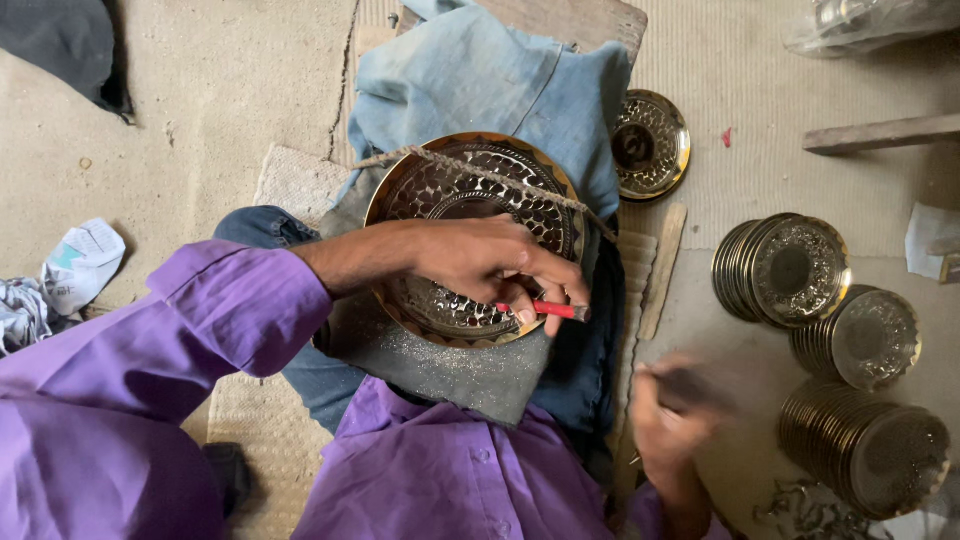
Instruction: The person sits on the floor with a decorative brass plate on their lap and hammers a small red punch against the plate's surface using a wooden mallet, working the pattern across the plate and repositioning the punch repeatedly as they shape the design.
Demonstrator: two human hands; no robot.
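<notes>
A round brass plate (455, 190) with a punched scale pattern rests on grey and blue cloth over my lap. A rough rope (470, 170) runs across its upper part. My left hand (480, 262) lies over the lower half of the plate and pinches a thin red-handled tool (556, 311), whose tip points at the plate's right rim. My right hand (668, 415) is to the lower right, off the plate and blurred by motion. It is closed around a dark tool (690, 385) whose shape I cannot make out.
One patterned brass plate (650, 145) lies beside the blue cloth (500, 90). Three stacks of similar plates (785, 270) (862, 340) (870, 452) stand at the right. A wooden stick (662, 270), a plank (880, 133) and crumpled paper (78, 262) lie on the floor.
</notes>
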